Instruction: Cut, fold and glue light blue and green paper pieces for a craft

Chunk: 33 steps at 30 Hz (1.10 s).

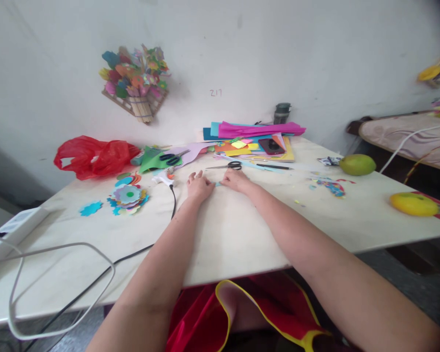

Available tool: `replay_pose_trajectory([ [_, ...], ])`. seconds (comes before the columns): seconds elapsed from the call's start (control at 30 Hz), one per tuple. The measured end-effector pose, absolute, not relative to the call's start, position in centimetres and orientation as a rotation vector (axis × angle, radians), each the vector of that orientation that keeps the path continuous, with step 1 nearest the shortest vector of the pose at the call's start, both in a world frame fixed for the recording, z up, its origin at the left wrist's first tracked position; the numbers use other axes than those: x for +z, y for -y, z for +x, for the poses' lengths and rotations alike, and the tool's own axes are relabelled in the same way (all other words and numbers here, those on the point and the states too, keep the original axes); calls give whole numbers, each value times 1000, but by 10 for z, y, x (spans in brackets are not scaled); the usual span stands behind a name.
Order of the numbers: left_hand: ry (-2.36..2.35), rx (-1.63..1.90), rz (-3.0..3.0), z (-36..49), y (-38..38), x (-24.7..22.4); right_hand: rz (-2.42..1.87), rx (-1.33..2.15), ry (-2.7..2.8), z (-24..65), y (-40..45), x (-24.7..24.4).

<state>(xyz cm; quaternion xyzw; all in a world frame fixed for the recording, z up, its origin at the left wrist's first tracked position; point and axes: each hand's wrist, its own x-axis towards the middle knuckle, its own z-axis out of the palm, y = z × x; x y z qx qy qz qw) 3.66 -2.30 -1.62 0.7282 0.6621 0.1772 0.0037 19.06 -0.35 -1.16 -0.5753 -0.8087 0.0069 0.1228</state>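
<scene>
Both my hands meet over the middle of the white table. A small light-blue paper piece (217,184) lies between them, partly hidden by the fingertips. My left hand (199,187) has thumb and forefinger pinched at its left end, the other fingers bent and slightly raised. From the other side, my right hand (237,181) is closed with its fingertips on the right end. Just beyond are black-handled scissors (232,166), blades pointing left. A white glue gun (164,179) with a black cord lies left of my left hand. A black pen (274,166) is beyond my right hand.
Stacked paper flowers (129,194) and a red plastic bag (95,156) are at left. Colored sheets (260,129), a phone (271,146) and a dark jar (282,113) stand at back. A green mango (357,165) and a yellow one (413,204) sit right. A power strip (16,225) is at left.
</scene>
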Motion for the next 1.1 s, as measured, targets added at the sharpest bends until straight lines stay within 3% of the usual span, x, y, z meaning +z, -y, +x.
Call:
replay_pose_trajectory([
  [1.1, -2210, 511, 2133, 27, 25, -11, -1863, 130, 2199, 184, 8, -2],
])
